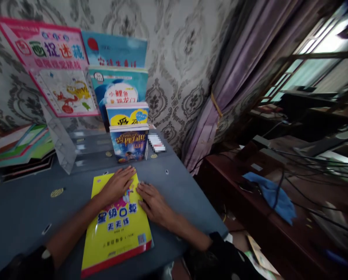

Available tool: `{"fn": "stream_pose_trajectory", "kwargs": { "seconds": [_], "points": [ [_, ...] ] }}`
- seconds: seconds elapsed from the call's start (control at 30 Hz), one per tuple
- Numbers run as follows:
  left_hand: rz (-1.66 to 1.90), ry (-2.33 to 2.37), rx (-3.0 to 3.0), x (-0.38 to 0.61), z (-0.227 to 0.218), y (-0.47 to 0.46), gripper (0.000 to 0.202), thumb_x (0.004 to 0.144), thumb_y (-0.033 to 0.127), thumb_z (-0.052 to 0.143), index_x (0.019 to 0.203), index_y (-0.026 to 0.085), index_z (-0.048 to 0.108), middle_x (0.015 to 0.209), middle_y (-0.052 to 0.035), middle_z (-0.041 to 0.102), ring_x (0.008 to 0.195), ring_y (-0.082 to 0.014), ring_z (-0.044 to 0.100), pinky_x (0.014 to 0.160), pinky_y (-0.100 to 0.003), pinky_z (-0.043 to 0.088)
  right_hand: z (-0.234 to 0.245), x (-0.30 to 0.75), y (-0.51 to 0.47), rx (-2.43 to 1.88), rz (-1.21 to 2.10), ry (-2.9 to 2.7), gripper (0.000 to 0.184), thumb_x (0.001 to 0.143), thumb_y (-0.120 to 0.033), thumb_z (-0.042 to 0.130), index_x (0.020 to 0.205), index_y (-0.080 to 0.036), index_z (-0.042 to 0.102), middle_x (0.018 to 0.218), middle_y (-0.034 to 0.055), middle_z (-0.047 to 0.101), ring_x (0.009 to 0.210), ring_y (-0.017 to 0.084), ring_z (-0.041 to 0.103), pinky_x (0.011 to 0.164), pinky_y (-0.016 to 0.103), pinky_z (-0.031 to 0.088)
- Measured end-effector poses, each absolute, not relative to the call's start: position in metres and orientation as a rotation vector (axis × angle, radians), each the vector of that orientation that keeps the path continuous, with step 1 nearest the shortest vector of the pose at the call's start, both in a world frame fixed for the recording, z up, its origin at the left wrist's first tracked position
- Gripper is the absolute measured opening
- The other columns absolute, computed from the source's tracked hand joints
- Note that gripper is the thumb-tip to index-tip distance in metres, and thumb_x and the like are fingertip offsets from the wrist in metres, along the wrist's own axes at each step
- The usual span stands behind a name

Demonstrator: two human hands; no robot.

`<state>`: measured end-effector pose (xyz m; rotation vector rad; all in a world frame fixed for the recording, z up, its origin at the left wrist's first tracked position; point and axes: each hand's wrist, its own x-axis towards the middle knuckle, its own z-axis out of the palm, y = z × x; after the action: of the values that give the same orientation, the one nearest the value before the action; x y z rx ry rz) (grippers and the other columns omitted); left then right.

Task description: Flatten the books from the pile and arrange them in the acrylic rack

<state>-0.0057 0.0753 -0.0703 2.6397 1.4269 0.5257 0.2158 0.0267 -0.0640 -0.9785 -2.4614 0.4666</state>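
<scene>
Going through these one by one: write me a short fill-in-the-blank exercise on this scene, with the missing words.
1. The left hand rests on a book whose cover is mostly ____.
2. The right hand touches that book, whose bottom strip is ____.
3. The cloth on the desk at right is ____.

Missing words: yellow; red; blue.

1. Yellow book (pixel 118 243): closed, lying flat, cover up, on the blue-grey tabletop (pixel 185 196).
2. Blue Chinese characters (pixel 117 214) cross its cover, below a partly hidden cartoon figure (pixel 129 194).
3. Red band (pixel 117 259) along the bottom edge; QR code (pixel 141 238) just above.
</scene>
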Motion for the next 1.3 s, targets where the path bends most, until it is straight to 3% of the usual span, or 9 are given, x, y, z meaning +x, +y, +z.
{"fn": "stream_pose_trajectory", "kwargs": {
  "seconds": [0.33, 0.63, 0.77, 1.03, 1.17, 1.3],
  "points": [
    [0.451, 1.437, 2.553, -0.007, -0.064, 0.074, 0.044, 0.102, 0.035, 0.032, 0.14, 0.019, 0.048, 0.151, -0.0054, 0.045, 0.143, -0.0194, 0.035, 0.117, -0.043, 0.028, -0.055, 0.247, -0.034, -0.886, 0.602, -2.52, 0.047, 0.098, -0.022, 0.046, 0.145, -0.022, 0.046, 0.141, 0.0098, 0.057, 0.138, 0.024, 0.044, 0.115, 0.052, 0.036],
    [0.454, 1.427, 2.574, -0.009, -0.07, 0.077, 0.044, 0.102, 0.033, 0.031, 0.141, 0.02, 0.048, 0.151, -0.0056, 0.046, 0.143, -0.0187, 0.034, 0.116, -0.041, 0.028, -0.052, 0.266, -0.079, -0.818, 0.602, -2.494, 0.051, 0.094, -0.013, 0.048, 0.143, -0.029, 0.047, 0.132, 0.0052, 0.065, 0.13, 0.023, 0.054, 0.11, 0.054, 0.043],
    [0.438, 1.458, 2.596, -0.007, -0.071, 0.077, 0.044, 0.103, 0.034, 0.03, 0.141, 0.02, 0.048, 0.152, -0.0053, 0.045, 0.144, -0.0184, 0.033, 0.117, -0.042, 0.025, -0.062, 0.267, -0.08, -0.791, 0.538, -2.508, 0.047, 0.093, -0.013, 0.051, 0.136, -0.033, 0.054, 0.132, 0.003, 0.064, 0.131, 0.023, 0.053, 0.11, 0.055, 0.042],
    [0.281, 1.471, 2.618, 0.006, -0.061, 0.052, 0.049, 0.102, 0.037, 0.031, 0.144, 0.014, 0.042, 0.156, -0.0111, 0.037, 0.146, -0.0226, 0.029, 0.119, -0.043, 0.021, -0.07, 0.269, -0.08, -0.712, 0.429, -2.5, 0.039, 0.092, -0.013, 0.052, 0.127, -0.028, 0.061, 0.133, 0.0058, 0.064, 0.129, 0.023, 0.054, 0.108, 0.055, 0.043],
    [0.231, 1.309, 2.65, 0.016, -0.057, 0.017, 0.055, 0.102, 0.046, 0.03, 0.15, 0.018, 0.032, 0.159, -0.0084, 0.029, 0.149, -0.0199, 0.021, 0.121, -0.04, 0.014, -0.067, 0.267, -0.08, -0.707, 0.409, -2.487, 0.037, 0.092, -0.014, 0.052, 0.125, -0.028, 0.062, 0.13, 0.0065, 0.066, 0.126, 0.023, 0.056, 0.107, 0.055, 0.044],
    [0.157, 1.142, 2.656, 0.026, -0.051, -0.024, 0.056, 0.103, 0.05, 0.026, 0.15, 0.02, 0.031, 0.159, -0.0075, 0.03, 0.149, -0.0186, 0.019, 0.122, -0.04, 0.011, -0.066, 0.265, -0.08, -0.672, 0.334, -2.462, 0.036, 0.093, -0.014, 0.052, 0.125, -0.027, 0.063, 0.126, 0.0074, 0.068, 0.124, 0.022, 0.058, 0.104, 0.052, 0.046]
  ]
}}
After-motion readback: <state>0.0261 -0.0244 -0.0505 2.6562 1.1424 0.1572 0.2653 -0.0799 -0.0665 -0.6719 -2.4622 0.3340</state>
